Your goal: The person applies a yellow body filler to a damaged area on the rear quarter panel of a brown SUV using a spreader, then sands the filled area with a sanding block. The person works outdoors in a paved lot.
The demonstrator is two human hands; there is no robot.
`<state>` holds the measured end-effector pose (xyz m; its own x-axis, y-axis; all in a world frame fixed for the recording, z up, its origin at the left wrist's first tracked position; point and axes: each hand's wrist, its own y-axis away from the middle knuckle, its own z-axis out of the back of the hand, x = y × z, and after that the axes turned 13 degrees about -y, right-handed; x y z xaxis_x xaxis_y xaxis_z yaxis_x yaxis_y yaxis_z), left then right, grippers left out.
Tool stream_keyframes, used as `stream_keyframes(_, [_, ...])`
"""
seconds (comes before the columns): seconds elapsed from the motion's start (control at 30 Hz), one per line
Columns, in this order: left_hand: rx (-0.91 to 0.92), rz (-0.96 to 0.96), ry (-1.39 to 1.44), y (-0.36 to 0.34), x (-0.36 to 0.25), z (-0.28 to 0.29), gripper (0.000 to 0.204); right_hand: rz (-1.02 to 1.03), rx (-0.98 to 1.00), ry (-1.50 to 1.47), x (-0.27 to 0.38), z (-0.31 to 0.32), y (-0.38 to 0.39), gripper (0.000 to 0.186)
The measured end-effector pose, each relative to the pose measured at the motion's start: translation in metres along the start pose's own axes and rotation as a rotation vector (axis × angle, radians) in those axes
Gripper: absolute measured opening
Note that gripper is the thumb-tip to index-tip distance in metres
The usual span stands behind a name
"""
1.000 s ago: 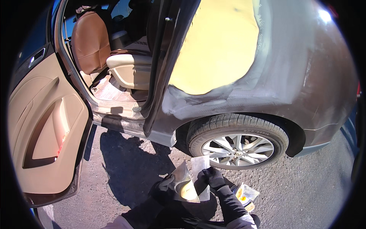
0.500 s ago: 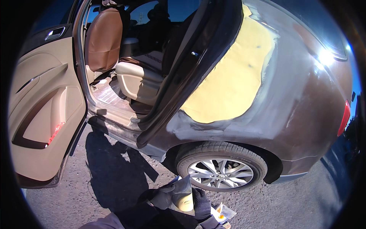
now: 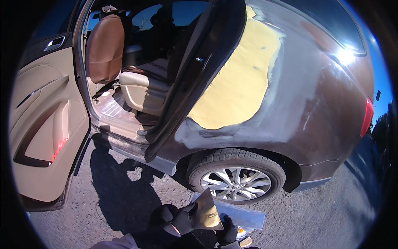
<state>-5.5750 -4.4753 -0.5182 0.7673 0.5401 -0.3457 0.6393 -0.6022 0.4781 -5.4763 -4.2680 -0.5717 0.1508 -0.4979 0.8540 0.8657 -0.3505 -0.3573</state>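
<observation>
My left hand (image 3: 182, 220), in a black glove, is closed on a thin, flat putty spreader (image 3: 202, 207) with a smear of yellow body filler (image 3: 209, 216) on its face. Close beside it, my black-gloved right hand (image 3: 227, 230) grips a clear bluish flat plastic sheet (image 3: 244, 214) that reaches out to the right. Its fingers are partly hidden behind the spreader and sheet. In front of both hands stands a brown car, whose rear side panel carries a broad yellow filler patch (image 3: 238, 83) ringed by grey sanded primer (image 3: 296, 99). Neither hand touches the car.
The rear wheel (image 3: 236, 182) is just beyond my hands. At left the rear door (image 3: 49, 124) hangs wide open, showing a beige seat (image 3: 143, 93). A white-and-orange item (image 3: 241, 233) and a small tan piece (image 3: 246, 242) lie below my right hand. My shadow falls on rough pavement.
The spreader and the clear sheet, close together before, are now apart, with the sheet extended to the right. My left hand shows more plainly. The car has shifted slightly left in view.
</observation>
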Motion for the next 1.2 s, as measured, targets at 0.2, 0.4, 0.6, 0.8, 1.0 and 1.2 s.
stream_keyframes(0.2, [0.145, -0.114, 0.002, 0.007, -0.005, -0.012, 0.022, -0.127, -0.591, -1.089, 0.013, 0.120, -0.067, 0.034])
stream_keyframes(0.4, [0.582, -0.141, 0.034, -0.027, -0.022, -0.001, 0.014, -0.021, -0.793, -1.037, -0.002, 0.156, -0.039, 0.034])
stream_keyframes(0.6, [0.081, -0.305, -0.193, -0.041, -0.007, -0.065, 0.036, -0.297, -0.564, -0.917, -0.001, 0.081, 0.027, 0.024])
stream_keyframes(0.8, [0.157, -0.446, -0.368, -0.058, 0.009, -0.100, 0.045, -0.298, -0.273, -0.452, 0.034, 0.071, 0.037, 0.029])
stream_keyframes(1.0, [0.188, -0.702, -0.807, -0.073, 0.024, -0.099, 0.046, -0.226, -0.240, -0.205, 0.041, 0.064, 0.038, 0.028])
stream_keyframes(1.2, [0.241, -0.588, -0.696, -0.061, 0.031, -0.119, 0.043, -0.253, -0.254, -0.228, 0.040, 0.060, 0.045, 0.027])
